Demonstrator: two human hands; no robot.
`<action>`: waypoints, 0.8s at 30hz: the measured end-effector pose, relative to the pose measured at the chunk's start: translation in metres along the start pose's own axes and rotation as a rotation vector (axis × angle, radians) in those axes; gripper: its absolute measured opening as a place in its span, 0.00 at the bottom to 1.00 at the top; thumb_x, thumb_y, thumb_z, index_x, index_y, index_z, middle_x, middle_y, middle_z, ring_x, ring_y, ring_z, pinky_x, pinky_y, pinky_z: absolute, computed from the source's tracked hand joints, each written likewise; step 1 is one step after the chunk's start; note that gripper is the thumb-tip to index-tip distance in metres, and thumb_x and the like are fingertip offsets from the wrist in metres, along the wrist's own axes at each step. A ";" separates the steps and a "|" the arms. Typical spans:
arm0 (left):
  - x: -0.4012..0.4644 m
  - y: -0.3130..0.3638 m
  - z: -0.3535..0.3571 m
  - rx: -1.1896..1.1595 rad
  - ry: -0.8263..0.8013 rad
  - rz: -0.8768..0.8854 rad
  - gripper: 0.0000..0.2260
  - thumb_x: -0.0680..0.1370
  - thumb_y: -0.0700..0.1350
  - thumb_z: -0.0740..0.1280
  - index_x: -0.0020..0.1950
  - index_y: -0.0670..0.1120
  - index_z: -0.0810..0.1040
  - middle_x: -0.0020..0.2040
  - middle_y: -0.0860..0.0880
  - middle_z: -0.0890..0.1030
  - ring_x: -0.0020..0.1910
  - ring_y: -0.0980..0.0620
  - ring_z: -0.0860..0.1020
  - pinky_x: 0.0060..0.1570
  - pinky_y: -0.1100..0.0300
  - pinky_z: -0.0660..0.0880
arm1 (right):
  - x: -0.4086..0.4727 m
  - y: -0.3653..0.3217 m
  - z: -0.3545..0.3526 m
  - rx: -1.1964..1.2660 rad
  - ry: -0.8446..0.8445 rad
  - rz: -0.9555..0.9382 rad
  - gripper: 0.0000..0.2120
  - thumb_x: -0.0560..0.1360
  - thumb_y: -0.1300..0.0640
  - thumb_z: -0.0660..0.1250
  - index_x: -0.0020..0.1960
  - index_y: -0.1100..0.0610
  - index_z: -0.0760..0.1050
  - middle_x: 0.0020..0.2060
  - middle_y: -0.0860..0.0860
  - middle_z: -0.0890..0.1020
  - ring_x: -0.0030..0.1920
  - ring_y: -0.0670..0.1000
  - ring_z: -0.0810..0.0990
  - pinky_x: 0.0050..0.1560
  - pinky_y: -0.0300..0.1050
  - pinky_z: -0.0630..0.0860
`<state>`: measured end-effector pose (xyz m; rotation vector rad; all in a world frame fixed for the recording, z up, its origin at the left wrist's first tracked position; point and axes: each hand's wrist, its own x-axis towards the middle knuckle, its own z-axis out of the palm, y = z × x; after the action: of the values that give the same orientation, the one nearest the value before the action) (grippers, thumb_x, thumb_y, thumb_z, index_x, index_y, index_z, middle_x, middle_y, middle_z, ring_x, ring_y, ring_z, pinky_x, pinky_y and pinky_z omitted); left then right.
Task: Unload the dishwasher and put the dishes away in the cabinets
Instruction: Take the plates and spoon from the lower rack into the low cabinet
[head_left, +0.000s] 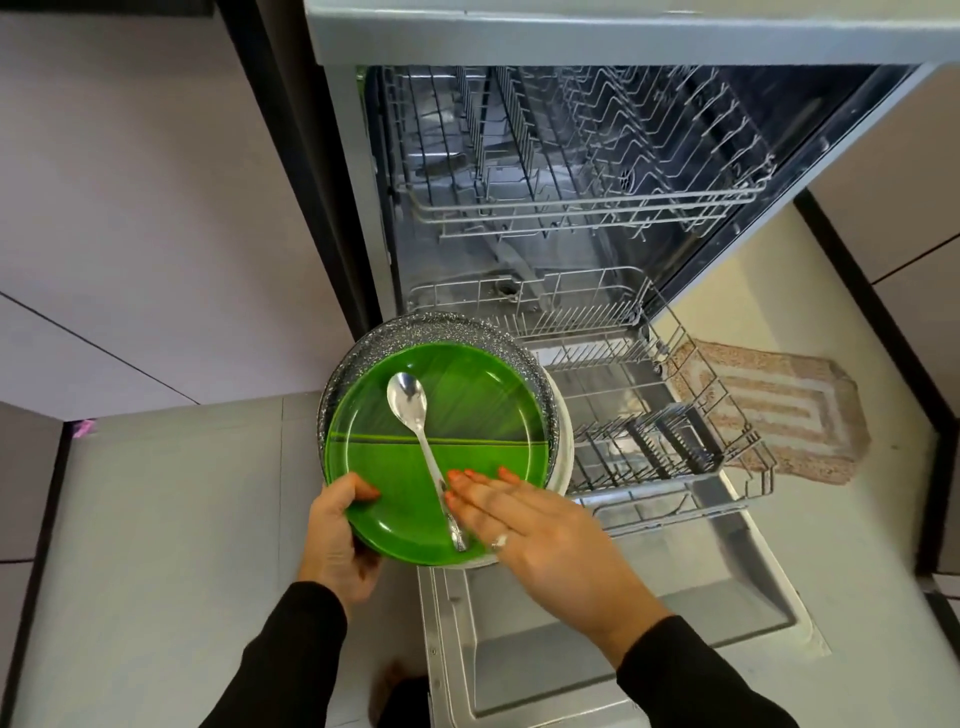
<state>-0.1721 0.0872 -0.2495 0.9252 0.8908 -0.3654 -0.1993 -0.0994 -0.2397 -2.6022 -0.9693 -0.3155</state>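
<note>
A person in black sleeves stands at an open dishwasher, holding a stack of dishes over its lowered door: a round glossy green plate on top, a speckled grey plate and a white one beneath. The left hand grips the stack's near edge (thumb curled onto the green rim). The right hand lies flat, fingers straight, steadying a silver metal spoon resting on the green plate.

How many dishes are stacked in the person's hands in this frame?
3 visible: the green plate on top, a speckled grey dish beneath it, and a white dish peeking out at the right edge. More may be hidden underneath.
</note>
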 end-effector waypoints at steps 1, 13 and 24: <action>0.001 0.001 -0.003 -0.004 0.011 0.002 0.10 0.73 0.36 0.57 0.42 0.45 0.78 0.31 0.50 0.83 0.36 0.47 0.80 0.42 0.55 0.76 | -0.009 0.003 -0.004 0.058 0.066 0.099 0.15 0.78 0.61 0.61 0.63 0.57 0.77 0.62 0.52 0.79 0.62 0.48 0.77 0.66 0.46 0.72; 0.023 0.016 -0.033 -0.094 0.064 0.072 0.20 0.72 0.36 0.56 0.32 0.50 0.85 0.34 0.52 0.84 0.31 0.52 0.83 0.36 0.50 0.80 | -0.088 0.030 0.070 1.312 0.347 2.087 0.45 0.70 0.30 0.59 0.78 0.48 0.47 0.76 0.57 0.57 0.59 0.64 0.76 0.56 0.59 0.78; 0.045 0.021 -0.054 -0.170 0.051 0.033 0.15 0.58 0.40 0.64 0.40 0.45 0.85 0.39 0.45 0.85 0.33 0.44 0.84 0.36 0.36 0.76 | -0.064 0.053 0.101 1.253 0.629 2.160 0.31 0.79 0.38 0.53 0.77 0.50 0.51 0.69 0.59 0.63 0.53 0.70 0.76 0.48 0.59 0.78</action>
<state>-0.1594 0.1475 -0.2899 0.7941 0.9378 -0.2346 -0.2025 -0.1345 -0.3653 -0.9664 1.4368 0.1191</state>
